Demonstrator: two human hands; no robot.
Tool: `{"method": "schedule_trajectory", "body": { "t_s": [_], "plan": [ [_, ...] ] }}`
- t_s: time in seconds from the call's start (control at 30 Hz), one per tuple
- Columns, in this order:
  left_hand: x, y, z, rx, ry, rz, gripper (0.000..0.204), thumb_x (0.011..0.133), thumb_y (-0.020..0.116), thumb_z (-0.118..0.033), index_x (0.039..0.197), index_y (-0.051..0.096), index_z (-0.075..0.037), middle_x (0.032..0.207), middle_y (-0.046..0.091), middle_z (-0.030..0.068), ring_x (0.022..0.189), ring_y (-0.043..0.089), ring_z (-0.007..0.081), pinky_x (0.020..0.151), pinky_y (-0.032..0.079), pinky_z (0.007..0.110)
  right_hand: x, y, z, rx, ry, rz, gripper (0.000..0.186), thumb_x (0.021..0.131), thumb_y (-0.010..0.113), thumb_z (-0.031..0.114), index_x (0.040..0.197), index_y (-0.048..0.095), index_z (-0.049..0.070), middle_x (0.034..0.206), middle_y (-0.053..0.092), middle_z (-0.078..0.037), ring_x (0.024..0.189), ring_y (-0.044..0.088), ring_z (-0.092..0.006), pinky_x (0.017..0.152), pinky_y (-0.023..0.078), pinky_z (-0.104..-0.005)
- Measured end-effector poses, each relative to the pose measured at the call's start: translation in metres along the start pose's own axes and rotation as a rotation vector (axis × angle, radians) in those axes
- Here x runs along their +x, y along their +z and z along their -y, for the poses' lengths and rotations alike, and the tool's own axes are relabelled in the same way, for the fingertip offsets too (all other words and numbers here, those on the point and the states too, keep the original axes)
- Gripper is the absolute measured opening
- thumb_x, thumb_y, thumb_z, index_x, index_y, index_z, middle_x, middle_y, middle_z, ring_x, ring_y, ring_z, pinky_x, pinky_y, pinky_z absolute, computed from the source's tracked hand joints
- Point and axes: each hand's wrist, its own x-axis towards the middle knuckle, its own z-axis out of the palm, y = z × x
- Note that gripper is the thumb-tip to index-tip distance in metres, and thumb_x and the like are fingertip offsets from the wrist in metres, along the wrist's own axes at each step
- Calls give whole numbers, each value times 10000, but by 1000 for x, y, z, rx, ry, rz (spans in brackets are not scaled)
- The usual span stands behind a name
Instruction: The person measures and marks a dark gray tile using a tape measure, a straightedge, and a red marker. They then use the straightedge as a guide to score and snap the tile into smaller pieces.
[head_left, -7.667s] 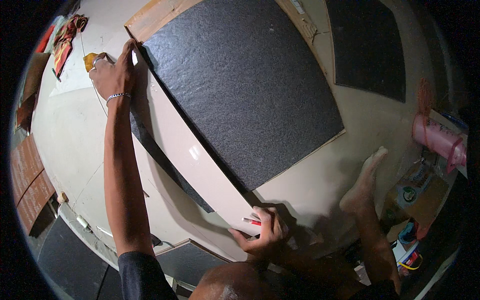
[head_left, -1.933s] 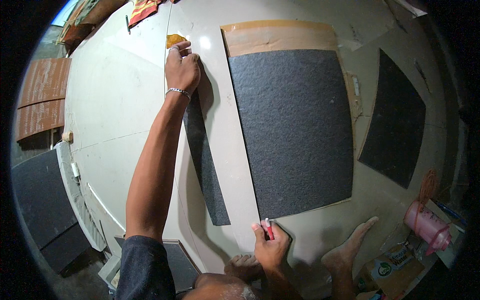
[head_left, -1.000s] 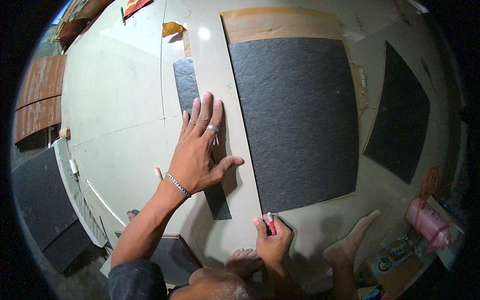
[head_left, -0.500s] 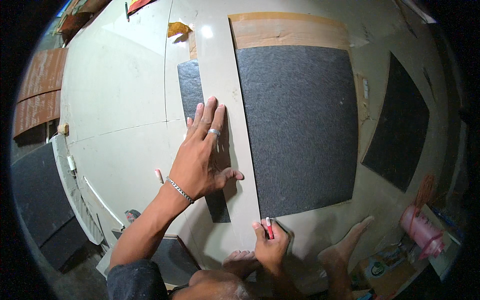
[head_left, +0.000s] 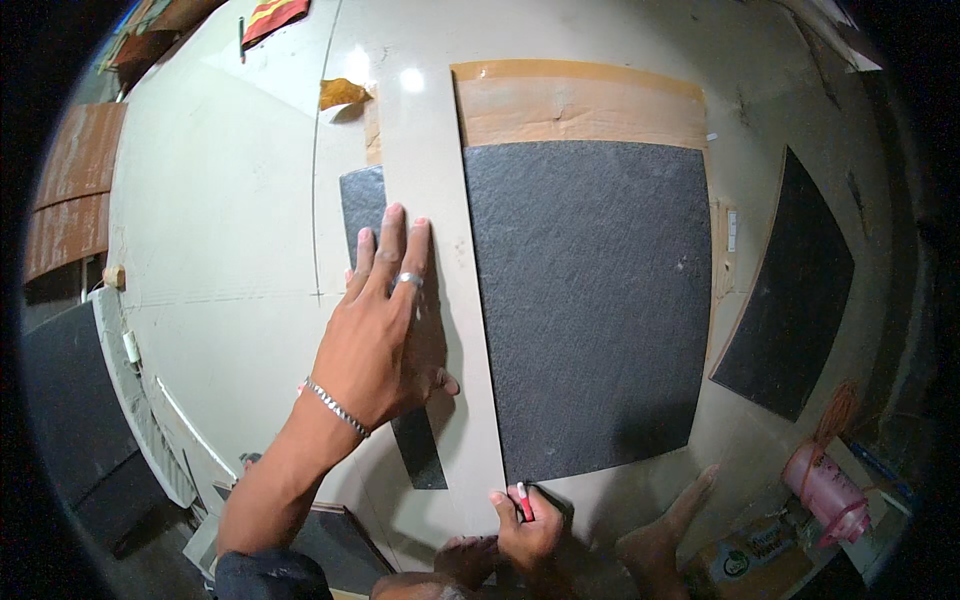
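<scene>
My left hand [head_left: 375, 340] lies flat on a long, pale straight strip [head_left: 440, 300], fingers stretched toward its far end. The strip crosses a dark grey textured sheet [head_left: 590, 290], whose wide part shows on the right and a narrow band on the left. Tan tape [head_left: 580, 108] covers the sheet's far end. At the strip's near end, my right hand [head_left: 533, 530] is closed around a slim red tool with a white end [head_left: 525, 503]. Its working tip is hidden, and the hand sits by the sheet's near corner.
To the right lies another dark piece [head_left: 790, 290], with a pink bottle [head_left: 825, 490] nearer me. A crumpled yellow-brown scrap [head_left: 343, 94] is beyond the left hand. Brown sheets [head_left: 75, 190] and dark slabs [head_left: 70, 390] stand at the left edge. My bare foot [head_left: 660, 540] is beside the right hand.
The view has shifted, so the sheet and strip appear lower. My left hand stays on the strip, its thumb drawn closer in. My right hand still grips the red tool at the near end.
</scene>
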Motion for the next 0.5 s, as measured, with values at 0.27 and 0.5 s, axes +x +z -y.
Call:
{"method": "schedule_trajectory", "body": {
  "t_s": [0.27,0.5],
  "plan": [
    [0,-4,-2,-34,-38,36,1561,388,1010,-260,1673,139,-98,1733,105,215,1530,238,528,1245,346,546,-4,0,-24,29,121,1,303,848,859,274,882,719,7,815,732,-112,730,685,-170,714,554,-306],
    [1,-7,-5,-42,-52,76,1535,454,1012,-226,1680,95,-113,1743,78,193,1551,204,513,1264,294,583,-3,1,-43,110,264,166,307,879,831,287,911,699,13,789,674,-57,735,623,-147,733,520,-297]
  ]
}}
